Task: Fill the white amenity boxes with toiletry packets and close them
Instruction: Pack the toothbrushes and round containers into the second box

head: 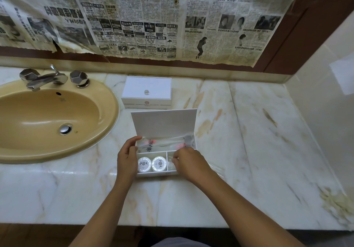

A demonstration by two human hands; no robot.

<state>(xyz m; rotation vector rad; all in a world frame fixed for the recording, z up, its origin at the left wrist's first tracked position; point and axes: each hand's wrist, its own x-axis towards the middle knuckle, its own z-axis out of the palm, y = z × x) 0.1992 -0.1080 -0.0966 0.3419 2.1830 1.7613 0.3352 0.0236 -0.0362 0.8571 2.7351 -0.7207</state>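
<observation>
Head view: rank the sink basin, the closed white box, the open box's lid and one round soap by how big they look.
1. Sink basin
2. Lid of the open box
3. Closed white box: close to the lid in size and farther from the camera, so that order is unsure
4. Round soap

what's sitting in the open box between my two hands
In the head view, two round white soap packets lie side by side in the open box's front-left compartment, between the left hand and right hand.

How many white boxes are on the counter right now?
2. A closed box at the back by the sink, and an open box in front of it, between both hands.
</observation>
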